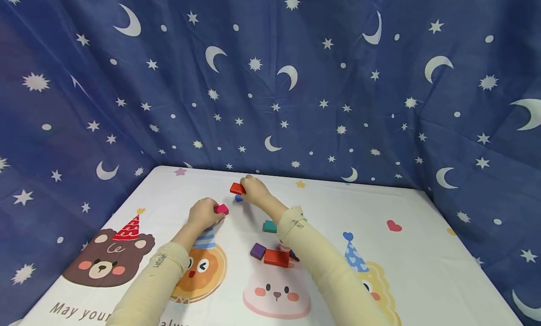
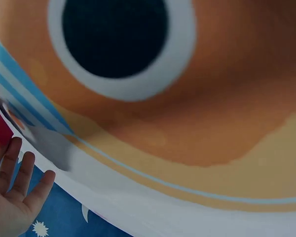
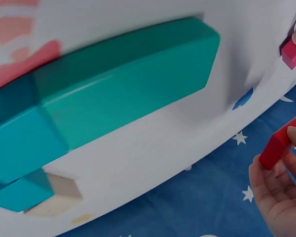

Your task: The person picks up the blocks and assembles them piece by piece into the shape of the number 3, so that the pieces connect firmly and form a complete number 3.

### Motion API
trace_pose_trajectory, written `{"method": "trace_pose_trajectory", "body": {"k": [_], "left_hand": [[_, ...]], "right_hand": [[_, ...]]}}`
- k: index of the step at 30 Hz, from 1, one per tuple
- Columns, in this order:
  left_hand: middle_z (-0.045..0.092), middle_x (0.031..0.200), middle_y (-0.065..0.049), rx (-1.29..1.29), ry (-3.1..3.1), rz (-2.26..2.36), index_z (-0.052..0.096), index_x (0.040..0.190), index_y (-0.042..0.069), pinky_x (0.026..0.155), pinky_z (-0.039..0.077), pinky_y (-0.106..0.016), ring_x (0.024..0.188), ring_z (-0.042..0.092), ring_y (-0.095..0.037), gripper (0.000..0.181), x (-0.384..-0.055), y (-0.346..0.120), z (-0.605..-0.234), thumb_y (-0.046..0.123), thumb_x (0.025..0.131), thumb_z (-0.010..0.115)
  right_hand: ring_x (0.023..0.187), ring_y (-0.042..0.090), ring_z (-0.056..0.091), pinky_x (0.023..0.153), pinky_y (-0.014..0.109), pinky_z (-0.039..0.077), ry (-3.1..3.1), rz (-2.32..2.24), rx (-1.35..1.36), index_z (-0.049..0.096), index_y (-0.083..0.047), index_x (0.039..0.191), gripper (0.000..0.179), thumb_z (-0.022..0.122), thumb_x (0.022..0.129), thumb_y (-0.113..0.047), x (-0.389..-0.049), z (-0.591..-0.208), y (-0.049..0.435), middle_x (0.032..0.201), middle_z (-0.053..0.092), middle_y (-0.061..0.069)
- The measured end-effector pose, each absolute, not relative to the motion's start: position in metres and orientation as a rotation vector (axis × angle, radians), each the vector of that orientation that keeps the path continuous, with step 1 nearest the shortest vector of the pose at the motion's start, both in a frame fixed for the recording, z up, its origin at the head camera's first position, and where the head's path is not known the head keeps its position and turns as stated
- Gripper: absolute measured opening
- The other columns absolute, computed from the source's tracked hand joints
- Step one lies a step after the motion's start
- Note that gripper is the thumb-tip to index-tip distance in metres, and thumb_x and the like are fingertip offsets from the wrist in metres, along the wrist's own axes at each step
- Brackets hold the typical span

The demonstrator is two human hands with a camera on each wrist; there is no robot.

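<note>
My left hand [image 1: 204,213] pinches a small pink block [image 1: 222,209] just above the tablecloth. In the left wrist view, that block [image 2: 0,126] shows at the left edge beside the spread fingers [image 2: 23,175]. Farther back and to the right, my right hand [image 1: 255,190] holds a flat red block [image 1: 237,189] by one end. The right wrist view has this red block [image 3: 278,143] between thumb and fingers, raised off the cloth, with the pink block [image 3: 293,53] beyond it. A small blue patch [image 1: 238,198] shows below the red block.
A teal block [image 1: 269,226] lies by my right forearm. Nearer are a purple block [image 1: 258,251] and another red block [image 1: 276,258]. Blue [image 3: 24,143] and beige [image 3: 56,197] pieces show beside the teal one in the right wrist view. A starry curtain [image 1: 262,81] hangs behind the table.
</note>
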State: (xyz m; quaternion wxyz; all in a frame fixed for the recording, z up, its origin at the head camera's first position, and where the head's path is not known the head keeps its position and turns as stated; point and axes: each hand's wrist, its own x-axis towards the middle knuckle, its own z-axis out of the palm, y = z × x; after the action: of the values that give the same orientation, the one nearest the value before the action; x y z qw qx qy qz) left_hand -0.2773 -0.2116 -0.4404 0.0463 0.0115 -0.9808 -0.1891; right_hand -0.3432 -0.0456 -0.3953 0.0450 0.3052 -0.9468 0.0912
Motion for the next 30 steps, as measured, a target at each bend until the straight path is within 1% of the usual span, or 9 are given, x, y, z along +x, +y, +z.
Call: {"method": "trace_pose_trajectory", "body": {"k": [5, 8, 13, 17, 18, 21, 24, 26, 30], "left_hand": [[0.067, 0.083, -0.012, 0.033, -2.984, -0.588, 0.071, 0.096, -0.002, 0.068, 0.047, -0.039, 0.073, 0.057, -0.023, 0.035, -0.277, -0.21, -0.442, 0.025, 0.074, 0.076], [0.067, 0.087, -0.013, 0.02, -2.976, -0.603, 0.071, 0.099, -0.002, 0.072, 0.048, -0.041, 0.076, 0.057, -0.023, 0.035, -0.277, -0.207, -0.443, 0.024, 0.075, 0.075], [0.067, 0.097, -0.017, -0.018, -2.954, -0.648, 0.069, 0.108, -0.003, 0.082, 0.049, -0.044, 0.085, 0.06, -0.027, 0.038, -0.276, -0.201, -0.446, 0.019, 0.077, 0.073], [0.067, 0.105, -0.02, -0.023, -2.935, -0.718, 0.066, 0.113, -0.004, 0.087, 0.048, -0.046, 0.092, 0.061, -0.03, 0.04, -0.277, -0.197, -0.445, 0.018, 0.079, 0.072], [0.067, 0.106, -0.02, -0.021, -2.93, -0.737, 0.065, 0.114, -0.004, 0.087, 0.048, -0.046, 0.093, 0.061, -0.03, 0.04, -0.278, -0.196, -0.444, 0.018, 0.08, 0.072], [0.067, 0.105, -0.019, -0.011, -2.914, -0.777, 0.065, 0.115, -0.002, 0.085, 0.048, -0.045, 0.093, 0.061, -0.029, 0.04, -0.278, -0.193, -0.443, 0.018, 0.081, 0.072], [0.068, 0.101, -0.017, -0.016, -2.906, -0.799, 0.065, 0.114, -0.002, 0.083, 0.048, -0.044, 0.091, 0.061, -0.029, 0.039, -0.277, -0.189, -0.441, 0.018, 0.081, 0.072], [0.068, 0.1, -0.016, -0.035, -2.9, -0.817, 0.066, 0.112, -0.002, 0.083, 0.048, -0.045, 0.092, 0.062, -0.029, 0.039, -0.276, -0.185, -0.44, 0.018, 0.08, 0.072], [0.068, 0.101, -0.016, -0.087, -2.891, -0.846, 0.066, 0.11, -0.002, 0.085, 0.048, -0.046, 0.096, 0.062, -0.031, 0.038, -0.277, -0.176, -0.438, 0.02, 0.08, 0.073]], "right_hand": [[0.082, 0.016, 0.057, 0.076, 0.026, 0.048, -2.877, 0.268, 0.963, 0.066, -0.007, 0.109, 0.028, 0.07, 0.083, -0.016, -0.342, -0.395, -0.034, 0.098, 0.065, 0.006], [0.083, 0.016, 0.058, 0.076, 0.027, 0.049, -2.881, 0.275, 0.957, 0.066, -0.008, 0.113, 0.032, 0.071, 0.083, -0.017, -0.34, -0.396, -0.027, 0.102, 0.066, 0.006], [0.084, 0.018, 0.06, 0.08, 0.03, 0.05, -2.901, 0.37, 0.957, 0.065, -0.005, 0.115, 0.033, 0.07, 0.084, -0.015, -0.339, -0.396, -0.015, 0.104, 0.066, 0.01], [0.087, 0.021, 0.06, 0.084, 0.03, 0.051, -2.914, 0.489, 0.937, 0.065, -0.001, 0.114, 0.033, 0.069, 0.083, -0.013, -0.342, -0.394, -0.005, 0.106, 0.066, 0.013], [0.084, 0.02, 0.06, 0.081, 0.028, 0.051, -2.888, 0.527, 0.95, 0.066, -0.001, 0.111, 0.032, 0.07, 0.081, -0.013, -0.344, -0.394, -0.001, 0.103, 0.067, 0.012], [0.084, 0.019, 0.059, 0.079, 0.027, 0.051, -2.895, 0.646, 0.935, 0.067, -0.001, 0.109, 0.031, 0.071, 0.08, -0.012, -0.344, -0.39, 0.007, 0.103, 0.067, 0.012], [0.084, 0.02, 0.058, 0.078, 0.028, 0.051, -2.874, 0.752, 0.938, 0.067, -0.001, 0.108, 0.031, 0.072, 0.079, -0.011, -0.341, -0.387, 0.016, 0.102, 0.067, 0.013], [0.087, 0.022, 0.058, 0.081, 0.03, 0.052, -2.888, 0.793, 0.914, 0.066, 0.0, 0.111, 0.032, 0.071, 0.081, -0.01, -0.336, -0.384, 0.021, 0.104, 0.067, 0.013], [0.085, 0.02, 0.057, 0.079, 0.028, 0.053, -2.862, 0.813, 0.892, 0.065, -0.001, 0.111, 0.031, 0.07, 0.083, -0.012, -0.328, -0.384, 0.033, 0.102, 0.067, 0.012]]}}
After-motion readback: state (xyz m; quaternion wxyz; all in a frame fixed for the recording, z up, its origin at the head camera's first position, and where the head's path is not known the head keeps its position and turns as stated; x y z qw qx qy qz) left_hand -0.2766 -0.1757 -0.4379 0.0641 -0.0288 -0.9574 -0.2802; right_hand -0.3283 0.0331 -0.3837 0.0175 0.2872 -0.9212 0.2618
